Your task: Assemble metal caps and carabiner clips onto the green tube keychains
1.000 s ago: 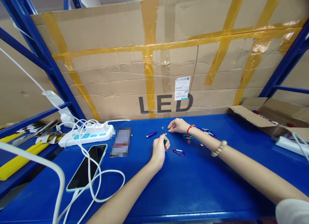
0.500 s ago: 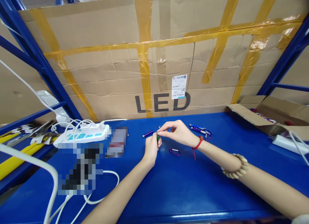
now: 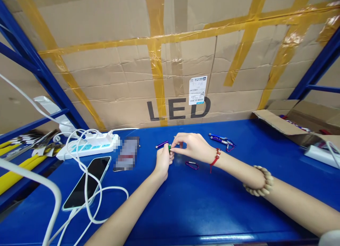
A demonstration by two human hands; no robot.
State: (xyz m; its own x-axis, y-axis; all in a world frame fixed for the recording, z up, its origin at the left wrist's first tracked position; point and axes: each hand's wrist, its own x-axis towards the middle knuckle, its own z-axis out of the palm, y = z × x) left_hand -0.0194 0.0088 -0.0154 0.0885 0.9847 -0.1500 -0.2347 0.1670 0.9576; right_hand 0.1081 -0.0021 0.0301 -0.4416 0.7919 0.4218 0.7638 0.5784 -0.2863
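My left hand is closed around a small green cylinder, of which only one end shows. Thumb and forefinger of my right hand pinch together right at that end; whatever lies between them is too small to make out. Just beyond the left hand, a purple metal tube rests on the blue tabletop. A dark purple carabiner lies below my right hand. To the right of that hand are slim blue and purple pen-shaped lights with a clip attached.
A white power strip with plugs and looping white cables stands at the left. Near it lie a phone and a second, blurred phone. An open cardboard box sits at the right. A big taped carton forms the back wall.
Both hands shift slightly left with the green cylinder, and my right fingertips now cover more of its end. The camera view tilts a little; the things on the tabletop stay put.
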